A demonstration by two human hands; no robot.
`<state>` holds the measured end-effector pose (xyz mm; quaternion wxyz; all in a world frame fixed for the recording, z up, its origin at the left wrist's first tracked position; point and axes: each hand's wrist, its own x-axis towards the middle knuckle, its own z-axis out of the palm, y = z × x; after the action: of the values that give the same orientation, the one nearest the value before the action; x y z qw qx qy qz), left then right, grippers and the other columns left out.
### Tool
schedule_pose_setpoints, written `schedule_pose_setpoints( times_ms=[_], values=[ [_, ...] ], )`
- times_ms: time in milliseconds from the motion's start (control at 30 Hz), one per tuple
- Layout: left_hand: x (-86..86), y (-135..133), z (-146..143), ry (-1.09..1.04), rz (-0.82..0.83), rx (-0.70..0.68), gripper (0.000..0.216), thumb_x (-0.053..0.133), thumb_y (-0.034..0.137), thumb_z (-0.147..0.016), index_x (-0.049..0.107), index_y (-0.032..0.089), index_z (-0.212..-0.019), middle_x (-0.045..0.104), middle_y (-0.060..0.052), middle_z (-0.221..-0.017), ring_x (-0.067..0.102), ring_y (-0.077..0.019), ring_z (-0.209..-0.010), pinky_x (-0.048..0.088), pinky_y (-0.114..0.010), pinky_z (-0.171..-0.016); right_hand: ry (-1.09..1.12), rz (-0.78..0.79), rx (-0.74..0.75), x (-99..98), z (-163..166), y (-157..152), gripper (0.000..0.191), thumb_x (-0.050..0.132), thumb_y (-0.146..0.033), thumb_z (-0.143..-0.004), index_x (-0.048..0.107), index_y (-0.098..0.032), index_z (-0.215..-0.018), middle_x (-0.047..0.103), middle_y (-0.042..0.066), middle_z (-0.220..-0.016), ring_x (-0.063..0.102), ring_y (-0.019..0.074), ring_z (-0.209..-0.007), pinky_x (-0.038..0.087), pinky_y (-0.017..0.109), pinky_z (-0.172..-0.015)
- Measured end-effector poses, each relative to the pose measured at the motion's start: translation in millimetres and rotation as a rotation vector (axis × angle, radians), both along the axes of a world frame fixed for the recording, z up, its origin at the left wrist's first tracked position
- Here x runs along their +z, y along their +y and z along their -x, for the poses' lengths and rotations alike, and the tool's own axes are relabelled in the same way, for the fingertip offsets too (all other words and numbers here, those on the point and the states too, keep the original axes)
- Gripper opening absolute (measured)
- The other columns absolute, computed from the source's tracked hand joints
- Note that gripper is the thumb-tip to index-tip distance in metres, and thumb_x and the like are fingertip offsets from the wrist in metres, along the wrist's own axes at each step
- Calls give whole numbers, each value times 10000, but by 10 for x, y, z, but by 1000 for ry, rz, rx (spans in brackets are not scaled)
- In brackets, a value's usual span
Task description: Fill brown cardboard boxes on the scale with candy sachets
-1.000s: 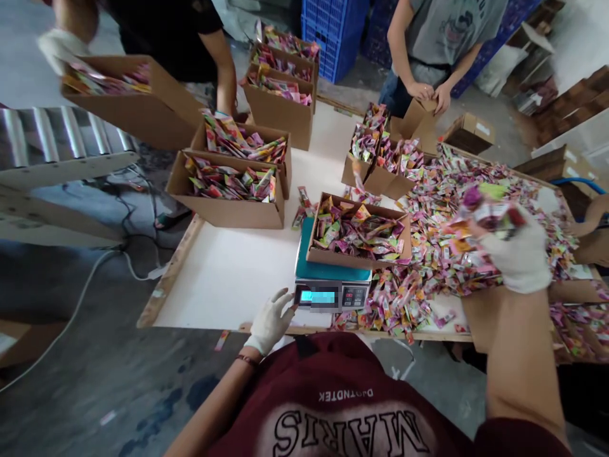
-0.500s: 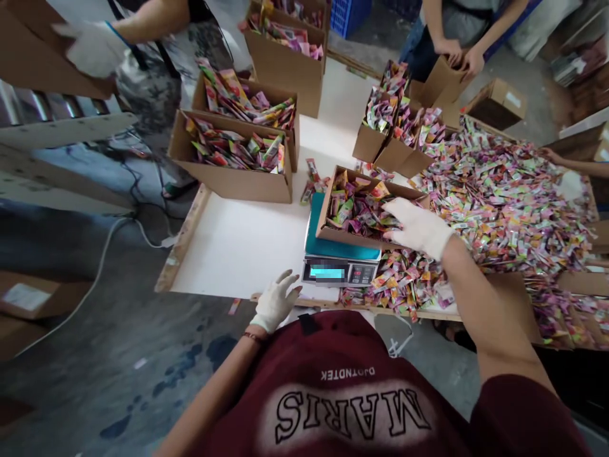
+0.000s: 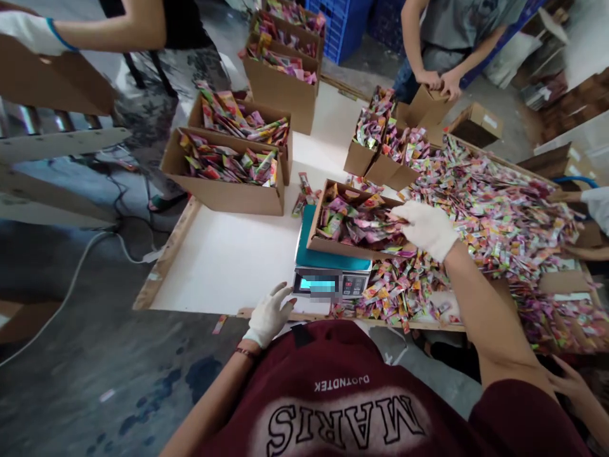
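Note:
My right hand (image 3: 425, 230), in a white glove, is at the right end of an open cardboard box (image 3: 349, 248). Its fingers are curled in on some small colourful packets (image 3: 399, 219), partly hidden by the glove. More packets fill the box, which stands on the teal plate of a weighing scale (image 3: 354, 285). The scale's display is lit, its digits blurred out. My left hand (image 3: 269, 315), also gloved, is at the table's front edge just left of the scale. Its fingers are apart and it holds nothing.
A large heap of packets (image 3: 495, 197) covers the table's right side. Filled boxes (image 3: 228, 193) stand at the left back, others (image 3: 387, 171) beyond the scale. One co-worker's hands (image 3: 440, 82) handle a carton; another's gloved hand (image 3: 28, 32) is far left, beside a roller conveyor (image 3: 61, 136).
My right hand's fingers have gone from spread over the box to curled in on packets at its right end. My left hand stays by the scale. The view has shifted slightly.

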<state>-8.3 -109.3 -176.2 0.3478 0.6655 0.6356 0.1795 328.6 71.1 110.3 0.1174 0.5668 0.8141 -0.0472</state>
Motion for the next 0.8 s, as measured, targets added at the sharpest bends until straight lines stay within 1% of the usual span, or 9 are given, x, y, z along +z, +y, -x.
schedule_pose_setpoints(
  times_ms=[100,200,333,400,467,533,667,733,800],
  values=[
    [-33,61,-66,-6,7,-48,337,538,382,-940,713,237,-1188,657,-114,-1415,719,-289,-1157,584,-414,-1016,237,-217,-27,374,-354,-282,246,558,-306,-940,750,-246,-1082,730,56,-1055,674,245,-983,535,372,-859],
    [-31,85,-97,-5,13,-79,335,543,384,-938,714,232,-1183,665,-122,-1400,714,-299,-1164,588,-425,-1002,218,-429,-152,600,-827,-587,240,594,-354,-933,733,-255,-1102,727,70,-1037,670,264,-954,534,402,-857],
    [2,70,-66,2,23,-80,322,553,369,-937,721,236,-1178,675,-118,-1383,718,-293,-1152,588,-420,-1003,17,-595,-405,528,-1366,-840,463,647,-374,-889,666,-184,-1310,686,214,-1181,647,372,-1067,533,490,-857],
    [8,70,-20,7,34,-64,325,554,373,-942,721,237,-1186,670,-115,-1393,714,-289,-1162,582,-411,-1015,68,-595,-452,416,-1416,-869,619,692,-416,-859,599,-159,-1414,633,247,-1290,665,344,-999,554,482,-828],
    [-2,83,38,10,44,-45,341,548,389,-951,716,232,-1202,659,-118,-1408,709,-287,-1173,576,-407,-1027,202,-556,-393,308,-1269,-832,593,687,-451,-872,608,-189,-1399,645,193,-1281,667,251,-845,574,442,-804],
    [-26,106,95,8,50,-29,362,540,409,-956,710,223,-1217,650,-128,-1417,707,-288,-1176,573,-412,-1033,332,-475,-276,207,-962,-726,470,662,-443,-900,660,-199,-1301,695,125,-1156,653,202,-777,581,416,-812],
    [-59,132,171,-3,36,3,385,530,432,-956,711,201,-1207,641,-151,-1418,694,-305,-1203,568,-447,-1047,454,-203,-98,-73,-199,-332,346,635,-371,-920,713,-166,-1188,721,119,-1138,678,213,-846,577,406,-859],
    [-54,115,196,-10,22,23,381,531,429,-954,711,201,-1201,637,-150,-1424,688,-305,-1215,564,-452,-1056,395,-64,-79,-270,118,-98,362,639,-364,-919,712,-157,-1207,713,141,-1226,695,244,-942,564,416,-915],
    [-38,74,221,-15,12,41,377,533,425,-954,707,208,-1208,636,-141,-1430,685,-296,-1220,560,-442,-1064,275,72,-81,-478,366,102,477,681,-406,-900,672,-154,-1304,704,163,-1284,692,291,-1062,544,423,-961]
  ],
)
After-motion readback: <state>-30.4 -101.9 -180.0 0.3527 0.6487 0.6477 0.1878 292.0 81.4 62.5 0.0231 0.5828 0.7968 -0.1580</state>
